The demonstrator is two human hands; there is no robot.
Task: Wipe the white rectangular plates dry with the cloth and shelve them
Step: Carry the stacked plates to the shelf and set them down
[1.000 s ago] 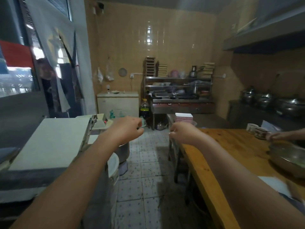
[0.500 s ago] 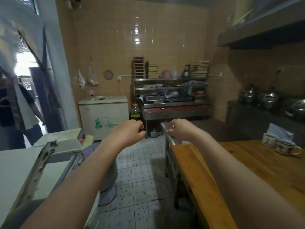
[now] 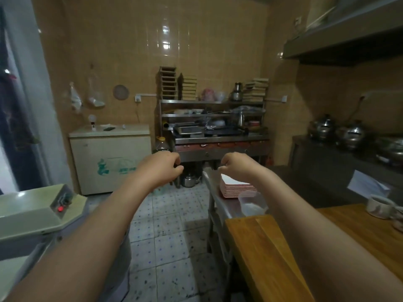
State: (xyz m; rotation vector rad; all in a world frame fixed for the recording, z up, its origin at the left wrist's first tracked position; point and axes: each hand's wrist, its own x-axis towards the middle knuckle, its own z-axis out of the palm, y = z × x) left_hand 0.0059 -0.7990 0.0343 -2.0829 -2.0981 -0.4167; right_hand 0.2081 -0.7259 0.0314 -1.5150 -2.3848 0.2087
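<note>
Evidently the left hand and the right hand are hovering with fingers curled in, gripping nothing. Just below the right wrist, the stack of white rectangular plates is sitting on the steel counter, untouched. They are probably stiff, breakable and slick if wet, so I'd be pinching the top one by its opposite rims
</note>
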